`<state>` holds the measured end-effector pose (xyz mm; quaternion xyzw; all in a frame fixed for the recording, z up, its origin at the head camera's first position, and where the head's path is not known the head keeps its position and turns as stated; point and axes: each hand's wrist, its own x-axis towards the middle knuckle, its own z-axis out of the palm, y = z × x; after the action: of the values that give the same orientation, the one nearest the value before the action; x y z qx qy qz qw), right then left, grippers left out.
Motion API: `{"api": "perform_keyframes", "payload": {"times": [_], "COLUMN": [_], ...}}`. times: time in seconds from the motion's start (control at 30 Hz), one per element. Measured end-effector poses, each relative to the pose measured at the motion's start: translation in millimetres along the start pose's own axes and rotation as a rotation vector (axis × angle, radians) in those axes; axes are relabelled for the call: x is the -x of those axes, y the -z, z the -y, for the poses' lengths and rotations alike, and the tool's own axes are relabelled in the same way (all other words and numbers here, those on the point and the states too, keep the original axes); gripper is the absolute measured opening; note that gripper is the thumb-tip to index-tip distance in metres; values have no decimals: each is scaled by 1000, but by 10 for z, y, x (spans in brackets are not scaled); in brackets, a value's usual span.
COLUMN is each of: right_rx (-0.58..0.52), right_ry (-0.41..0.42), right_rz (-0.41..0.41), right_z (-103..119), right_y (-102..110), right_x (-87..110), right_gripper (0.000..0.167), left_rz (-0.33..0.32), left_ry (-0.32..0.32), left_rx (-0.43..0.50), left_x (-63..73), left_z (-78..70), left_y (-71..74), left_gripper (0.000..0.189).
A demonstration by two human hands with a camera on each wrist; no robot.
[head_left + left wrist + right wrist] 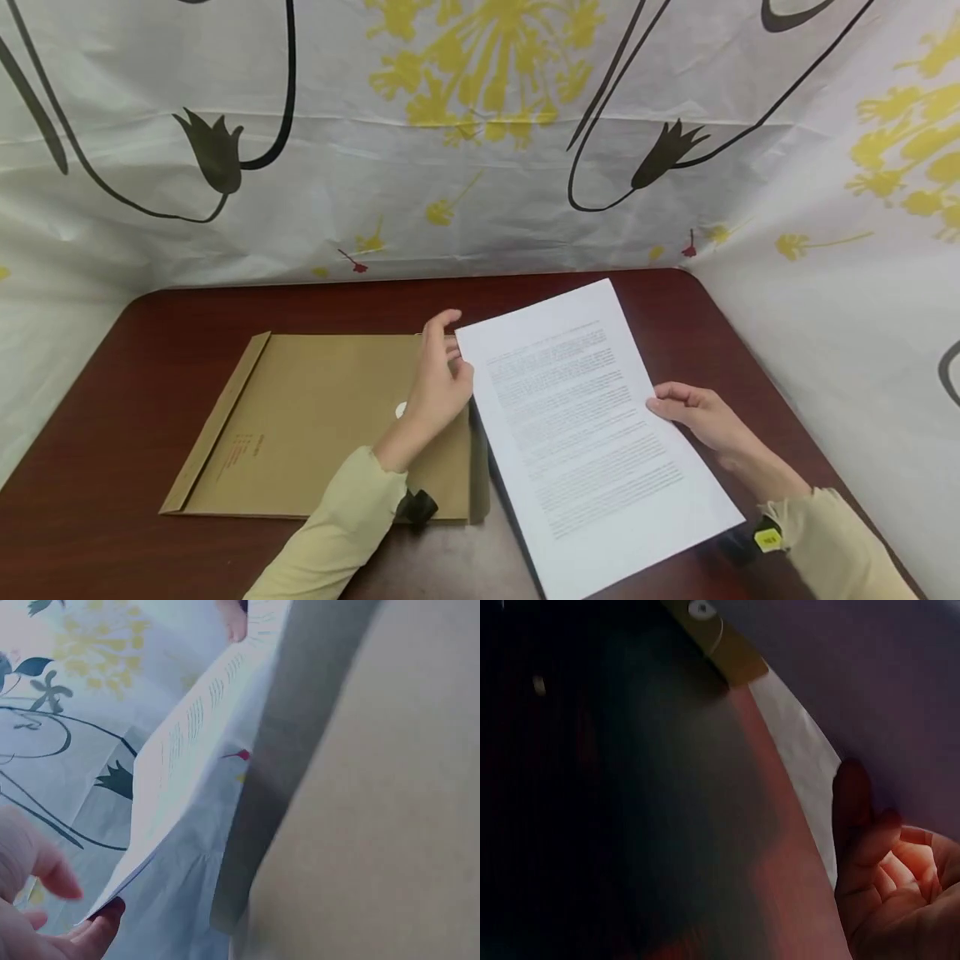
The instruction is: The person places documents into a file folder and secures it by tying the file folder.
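Printed sheets of white paper, possibly several together, are held up tilted over the table. My right hand pinches their right edge between thumb and fingers. At the upper left corner is my left hand, its index finger raised. In the left wrist view, the left thumb stands off the paper while the fingertips touch its underside. Left of the paper lies a brown kraft document envelope, flat and partly under my left forearm. A white button with a string shows on it in the right wrist view.
A dark reddish-brown table carries everything. A dark edge shows beneath the paper's left side; what it belongs to is hidden. White patterned sheeting hangs behind the table and along its sides.
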<state>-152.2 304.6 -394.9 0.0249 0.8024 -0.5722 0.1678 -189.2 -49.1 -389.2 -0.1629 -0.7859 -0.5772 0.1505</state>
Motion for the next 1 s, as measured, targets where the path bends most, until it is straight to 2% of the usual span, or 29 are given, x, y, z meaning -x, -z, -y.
{"api": "perform_keyframes", "payload": {"times": [0.07,0.17,0.23,0.3,0.4,0.5,0.6,0.73,1.0], "right_rx": [-28,-66,-90,-110,-120,-118,-129,-167,-207], "right_ry": [-9,-22,-30,-39,-51,-62,-67,-61,-19], "right_rz": [-18,-52,-80,-109,-144,-151,-128,-74,11], "right_z": [11,39,59,75,94,109,119,133,172], "right_y": [-56,-134,-181,-228,-305,-391,-474,-557,-656], "right_x": [23,50,65,80,100,113,118,120,129], "right_gripper": [9,7,8,9,15,23,28,26,19], "left_rz": [-17,-41,-31,6,73,86,74,78,109], "left_ry": [81,199,272,324,365,373,378,399,517], "left_rx": [132,247,277,296,294,266,237,198,177], "left_x": [-5,-14,-8,6,45,80,96,88,77], "left_z": [-11,-13,-15,-14,-14,-10,-12,-22,43], "left_y": [3,21,44,70,114,166,232,324,464], "left_gripper": [62,64,57,44,25,18,18,19,20]}}
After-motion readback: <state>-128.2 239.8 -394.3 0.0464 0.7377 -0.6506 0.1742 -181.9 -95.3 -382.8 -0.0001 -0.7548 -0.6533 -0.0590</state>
